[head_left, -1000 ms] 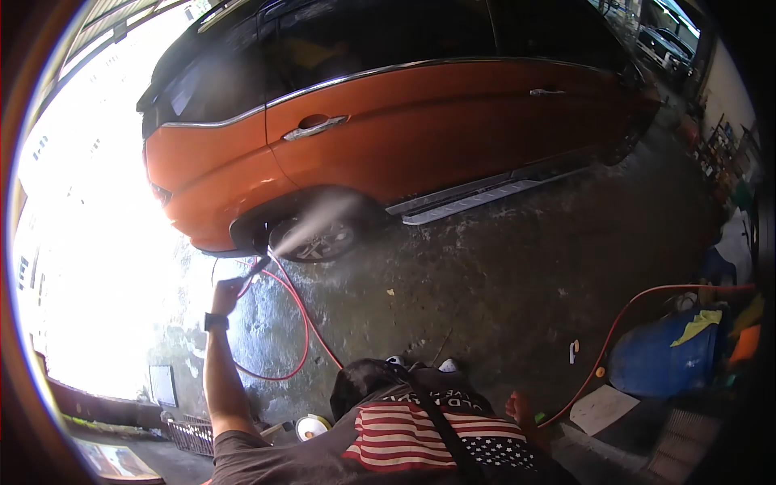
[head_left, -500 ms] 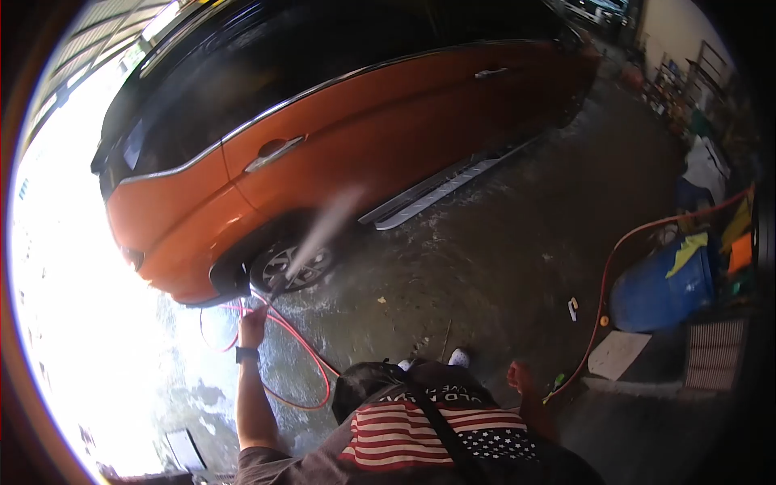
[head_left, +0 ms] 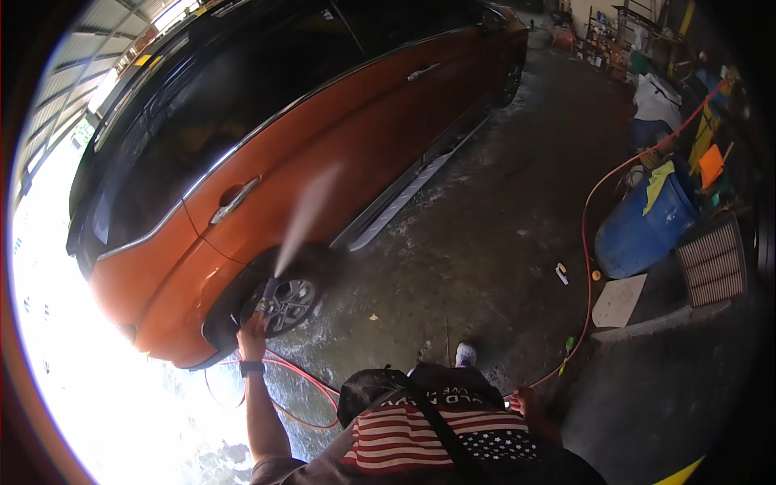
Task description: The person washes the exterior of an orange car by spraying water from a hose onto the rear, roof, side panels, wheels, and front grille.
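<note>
Left hand (head_left: 252, 339) at eight o'clock gripping a nozzle (head_left: 268, 294), spray (head_left: 305, 218) fanning toward one o'clock before orange car (head_left: 323, 137), right hand (head_left: 525, 401) at five, grip unclear.

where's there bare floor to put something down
The wet grey floor is mostly bare between the orange car and the long red hose. It's crowded around the blue plastic barrel and by the spoked rear wheel and red hose loops.

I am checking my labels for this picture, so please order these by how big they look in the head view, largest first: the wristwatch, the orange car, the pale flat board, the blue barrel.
1. Orange car
2. Blue barrel
3. Pale flat board
4. Wristwatch
</note>
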Available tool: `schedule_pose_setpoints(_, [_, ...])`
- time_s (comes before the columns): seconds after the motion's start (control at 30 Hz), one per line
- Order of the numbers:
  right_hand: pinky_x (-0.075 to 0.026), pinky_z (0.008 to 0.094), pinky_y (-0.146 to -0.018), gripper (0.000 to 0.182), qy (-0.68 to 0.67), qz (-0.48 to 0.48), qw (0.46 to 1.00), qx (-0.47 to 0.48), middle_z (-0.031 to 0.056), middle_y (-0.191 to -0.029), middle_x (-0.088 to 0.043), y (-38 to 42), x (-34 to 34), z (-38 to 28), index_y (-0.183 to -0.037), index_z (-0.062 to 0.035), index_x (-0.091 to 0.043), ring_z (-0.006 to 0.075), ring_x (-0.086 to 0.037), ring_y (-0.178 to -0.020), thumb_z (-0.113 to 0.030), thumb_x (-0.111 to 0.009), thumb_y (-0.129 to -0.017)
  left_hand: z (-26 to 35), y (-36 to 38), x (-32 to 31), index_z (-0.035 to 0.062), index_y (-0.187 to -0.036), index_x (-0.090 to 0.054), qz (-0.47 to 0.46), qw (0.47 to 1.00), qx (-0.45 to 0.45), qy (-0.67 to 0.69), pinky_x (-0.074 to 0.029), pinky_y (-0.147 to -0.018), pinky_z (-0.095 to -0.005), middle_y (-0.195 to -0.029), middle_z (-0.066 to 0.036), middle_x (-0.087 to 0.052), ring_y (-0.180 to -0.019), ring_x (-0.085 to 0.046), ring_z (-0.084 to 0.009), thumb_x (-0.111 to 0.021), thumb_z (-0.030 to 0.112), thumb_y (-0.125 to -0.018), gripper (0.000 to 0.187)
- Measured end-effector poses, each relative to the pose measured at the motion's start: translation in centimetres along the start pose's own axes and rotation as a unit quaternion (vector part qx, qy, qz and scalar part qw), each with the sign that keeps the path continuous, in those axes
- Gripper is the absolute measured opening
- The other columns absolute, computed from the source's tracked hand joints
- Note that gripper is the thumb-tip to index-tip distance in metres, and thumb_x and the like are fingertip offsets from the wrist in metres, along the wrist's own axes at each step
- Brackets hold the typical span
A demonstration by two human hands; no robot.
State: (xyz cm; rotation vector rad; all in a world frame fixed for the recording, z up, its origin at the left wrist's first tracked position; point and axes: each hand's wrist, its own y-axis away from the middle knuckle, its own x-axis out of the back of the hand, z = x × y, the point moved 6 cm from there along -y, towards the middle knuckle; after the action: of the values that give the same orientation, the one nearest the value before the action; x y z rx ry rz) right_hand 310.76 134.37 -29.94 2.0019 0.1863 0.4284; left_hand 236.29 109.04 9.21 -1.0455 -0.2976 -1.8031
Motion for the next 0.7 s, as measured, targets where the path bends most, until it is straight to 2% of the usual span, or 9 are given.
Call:
schedule_pose_setpoints(0.07, [-0.045, 0.0395, -0.057, 0.016, -0.014, -0.032, 0.999, -0.018, 0.0016, -0.071, -0.052, -1.9, -0.4, 2.5, -0.085, -0.0153, -0.052, 0.0198, -0.055, -0.064, -0.030, -0.057, -0.086, -1.5, 0.8, -2.3, 0.0009, -0.104, -0.068, -0.029, 0.999, 0.011, -0.021, -0.050, -0.071, -0.0312, -0.084, -0.016, -0.070, -0.082, -0.065, -0.0128, -0.063, 0.028, -0.088, 0.031])
schedule_pose_setpoints(0.17, [-0.046, 0.0364, -0.055, 0.022, -0.056, -0.054, 0.997, 0.006, 0.0043, -0.074, -0.057, 1.1, -0.7, 1.7, -0.086, -0.0100, -0.058, 0.0195, -0.057, -0.060, -0.028, -0.047, -0.092, -2.4, 0.6, -5.5, 0.0021, -0.104, -0.068, -0.081, 0.991, -0.024, -0.102, -0.050, -0.072, -0.0322, -0.084, -0.018, -0.070, -0.082, -0.067, -0.0164, -0.063, 0.026, -0.088, 0.029])
schedule_pose_setpoints(0.23, [-0.045, 0.0354, -0.054, 0.017, -0.064, -0.061, 0.996, -0.011, 0.0027, -0.070, -0.054, 1.9, -1.1, 1.3, -0.082, -0.0121, -0.054, 0.0181, -0.055, -0.059, -0.028, -0.052, -0.089, -1.7, -0.7, -6.4, 0.0018, -0.104, -0.068, -0.077, 0.995, -0.023, -0.058, -0.050, -0.069, -0.0338, -0.081, -0.017, -0.069, -0.076, -0.067, -0.0182, -0.062, 0.025, -0.088, 0.028])
schedule_pose_setpoints(0.27, [-0.044, 0.0344, -0.053, 0.016, -0.066, -0.067, 0.995, -0.027, 0.0011, -0.066, -0.050, 2.3, -1.1, 1.0, -0.079, -0.0142, -0.050, 0.0167, -0.053, -0.058, -0.027, -0.058, -0.085, -0.7, -1.8, -6.4, 0.0013, -0.104, -0.068, -0.054, 0.993, -0.102, -0.036, -0.049, -0.064, -0.0355, -0.075, -0.018, -0.067, -0.068, -0.066, -0.0198, -0.059, 0.025, -0.089, 0.029])
schedule_pose_setpoints(0.3, [-0.044, 0.0344, -0.053, 0.016, -0.050, -0.068, 0.996, -0.023, 0.0011, -0.066, -0.050, 2.6, -0.9, 0.5, -0.079, -0.0142, -0.050, 0.0167, -0.053, -0.058, -0.027, -0.058, -0.085, 3.8, -2.5, -5.1, 0.0012, -0.107, -0.066, -0.051, 0.994, -0.091, -0.046, -0.049, -0.063, -0.0365, -0.071, -0.020, -0.063, -0.066, -0.065, -0.0230, -0.055, 0.026, -0.090, 0.032])
schedule_pose_setpoints(0.4, [-0.044, 0.0326, -0.057, 0.016, 0.183, -0.150, 0.960, 0.147, 0.0002, -0.068, -0.052, -1.0, 0.2, -1.0, -0.081, -0.0142, -0.051, 0.0139, -0.053, -0.062, -0.029, -0.058, -0.086, 9.1, -3.1, -3.5, 0.0068, -0.118, -0.060, 0.020, 0.994, -0.104, 0.022, -0.049, -0.071, -0.0337, -0.086, -0.023, -0.063, -0.079, -0.067, -0.0289, -0.052, 0.020, -0.091, 0.032])
schedule_pose_setpoints(0.47, [-0.044, 0.0317, -0.057, 0.016, 0.402, -0.229, 0.835, 0.298, -0.0006, -0.070, -0.053, -8.9, 1.5, 1.1, -0.084, -0.0150, -0.052, 0.0125, -0.054, -0.063, -0.030, -0.057, -0.087, 9.4, -2.1, -3.6, 0.0059, -0.116, -0.061, -0.005, 0.998, -0.051, 0.024, -0.050, -0.076, -0.0366, -0.098, -0.023, -0.064, -0.090, -0.064, -0.0349, -0.050, 0.020, -0.092, 0.031])
schedule_pose_setpoints(0.57, [-0.045, 0.0317, -0.057, 0.016, 0.322, -0.174, 0.916, 0.162, -0.0010, -0.070, -0.053, -6.0, 2.4, -4.1, -0.084, -0.0151, -0.053, 0.0123, -0.054, -0.064, -0.031, -0.057, -0.087, 1.2, 1.2, -8.7, 0.0079, -0.113, -0.061, -0.047, 0.998, -0.046, -0.012, -0.051, -0.077, -0.0424, -0.099, -0.020, -0.065, -0.090, -0.062, -0.0384, -0.047, 0.021, -0.091, 0.029])
schedule_pose_setpoints(0.7, [-0.045, 0.0316, -0.056, 0.016, 0.283, -0.137, 0.941, 0.126, -0.0016, -0.071, -0.054, -3.5, 0.8, -10.8, -0.085, -0.0153, -0.053, 0.0121, -0.054, -0.064, -0.031, -0.056, -0.087, -5.7, 11.6, -10.3, 0.0143, -0.111, -0.063, -0.066, 0.991, 0.078, -0.083, -0.050, -0.077, -0.0459, -0.100, -0.019, -0.065, -0.090, -0.063, -0.0379, -0.045, 0.017, -0.087, 0.030])
